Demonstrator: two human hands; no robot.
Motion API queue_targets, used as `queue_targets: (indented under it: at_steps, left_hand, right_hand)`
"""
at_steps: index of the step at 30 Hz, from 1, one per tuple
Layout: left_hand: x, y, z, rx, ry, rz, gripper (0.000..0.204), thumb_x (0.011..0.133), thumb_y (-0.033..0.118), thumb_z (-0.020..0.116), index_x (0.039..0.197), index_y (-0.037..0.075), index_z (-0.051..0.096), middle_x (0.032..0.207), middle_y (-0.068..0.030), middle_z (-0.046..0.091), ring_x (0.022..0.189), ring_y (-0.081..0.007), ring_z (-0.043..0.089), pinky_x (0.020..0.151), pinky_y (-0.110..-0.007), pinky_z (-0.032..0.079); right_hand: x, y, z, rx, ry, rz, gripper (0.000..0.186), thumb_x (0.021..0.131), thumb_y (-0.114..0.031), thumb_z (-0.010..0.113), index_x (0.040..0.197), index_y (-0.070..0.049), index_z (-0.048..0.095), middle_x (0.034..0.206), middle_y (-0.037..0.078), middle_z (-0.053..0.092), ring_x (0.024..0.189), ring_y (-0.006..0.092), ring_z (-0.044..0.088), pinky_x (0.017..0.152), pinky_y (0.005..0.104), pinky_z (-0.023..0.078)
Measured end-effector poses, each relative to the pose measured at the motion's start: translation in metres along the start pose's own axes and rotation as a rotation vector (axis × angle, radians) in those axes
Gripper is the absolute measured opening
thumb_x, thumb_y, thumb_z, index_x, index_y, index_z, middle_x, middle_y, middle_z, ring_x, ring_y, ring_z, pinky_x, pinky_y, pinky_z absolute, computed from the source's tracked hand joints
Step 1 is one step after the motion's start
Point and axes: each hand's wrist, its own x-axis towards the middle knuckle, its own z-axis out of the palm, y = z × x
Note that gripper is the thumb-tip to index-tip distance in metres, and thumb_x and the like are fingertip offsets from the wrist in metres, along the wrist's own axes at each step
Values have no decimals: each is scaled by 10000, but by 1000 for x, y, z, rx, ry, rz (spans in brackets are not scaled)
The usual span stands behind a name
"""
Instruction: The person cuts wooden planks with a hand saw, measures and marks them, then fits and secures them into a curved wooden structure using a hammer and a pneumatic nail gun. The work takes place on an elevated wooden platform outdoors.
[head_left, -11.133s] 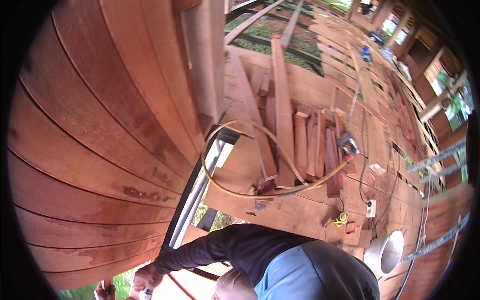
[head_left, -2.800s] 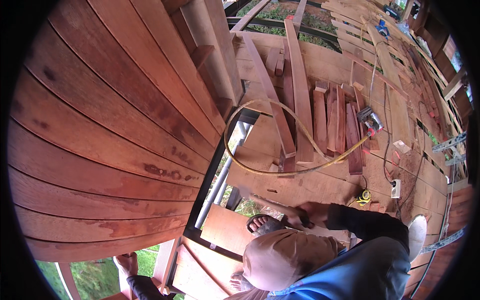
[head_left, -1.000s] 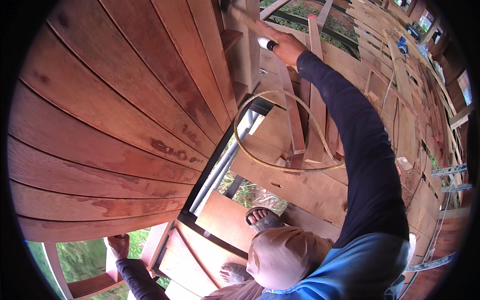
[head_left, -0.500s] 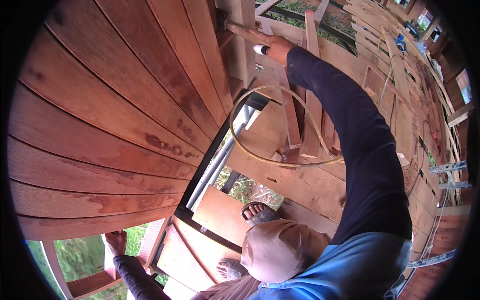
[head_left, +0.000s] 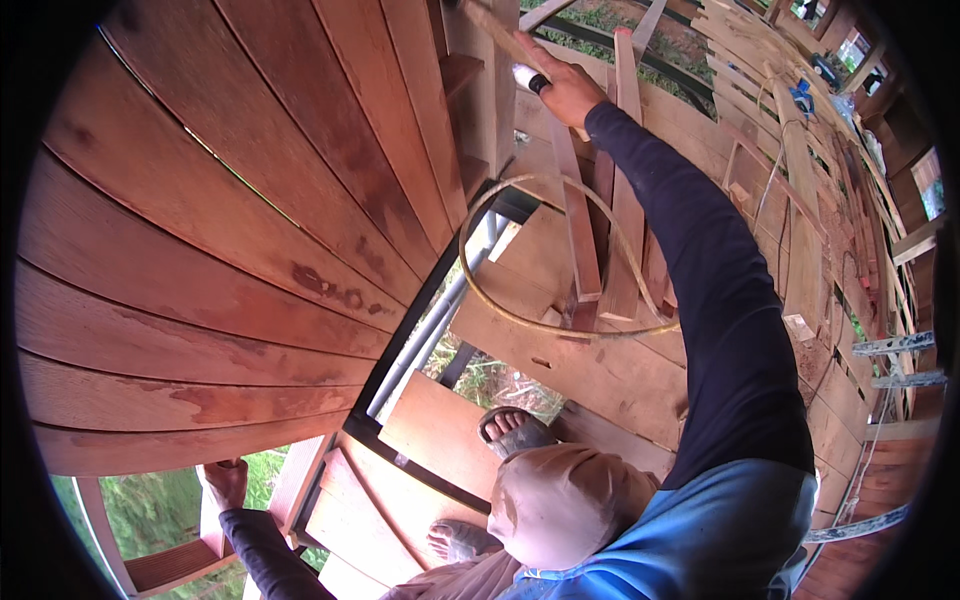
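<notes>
My right hand [head_left: 568, 92], with white and dark wrapping on a finger, is closed around the wooden handle of a hammer [head_left: 492, 25]. The hammer rises toward the top of the plank wall, its head mostly cut off at the picture's upper edge. At lower left, my left hand [head_left: 228, 483] has its fingers curled up against the lower edge of the bottom plank [head_left: 190, 448]. Whether anything sits inside those fingers is hidden. Reddish-brown planks [head_left: 250, 230] run side by side across the left, and a thin line of light shows between two upper ones.
A looped yellowish hose [head_left: 520, 322] lies over the board floor [head_left: 600, 375], near loose timber strips [head_left: 627, 200]. Gaps by the dark metal beam [head_left: 400, 345] show pipes and grass below. Further right are more boards [head_left: 800, 220] and metal rungs [head_left: 893, 344].
My right hand has shifted slightly right, drawing the hammer up and away from the post, its head leaving view. A bright gap has appeared between two upper planks. My left hand stays nearly in place.
</notes>
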Motion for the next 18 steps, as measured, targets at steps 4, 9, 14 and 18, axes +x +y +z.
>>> queue_targets:
  at_steps: [4,9,14,18]
  left_hand:
    - [-6,-7,-8,16,-11,8,181,628,-61,598,734,37,489,649,10,460,574,-91,411,534,-266,329]
    - [-5,-13,-3,27,53,118,176,642,-69,590,735,40,488,651,9,461,583,-88,414,542,-267,328]
    - [-9,13,-5,-73,-37,-55,179,653,-74,581,760,44,498,660,21,460,597,-84,424,556,-256,334]
    - [-7,15,-8,-63,-30,-61,168,654,-64,588,742,46,497,649,23,466,589,-79,421,544,-260,328]
  right_hand:
    - [-8,-29,-4,22,-293,267,721,922,-82,492,1547,-322,223,1370,198,548,1018,312,644,868,377,513]
    - [-7,-25,-7,98,29,17,714,923,-98,506,1543,-327,235,1407,210,509,1254,360,532,1024,387,436]
    - [-7,-33,-14,-50,-364,292,719,916,-103,504,1549,-300,225,1430,203,484,1233,382,536,1020,401,444]
    - [-4,-15,-4,12,19,-44,675,956,-175,512,1546,-319,218,1363,217,544,1175,397,573,1001,412,451]
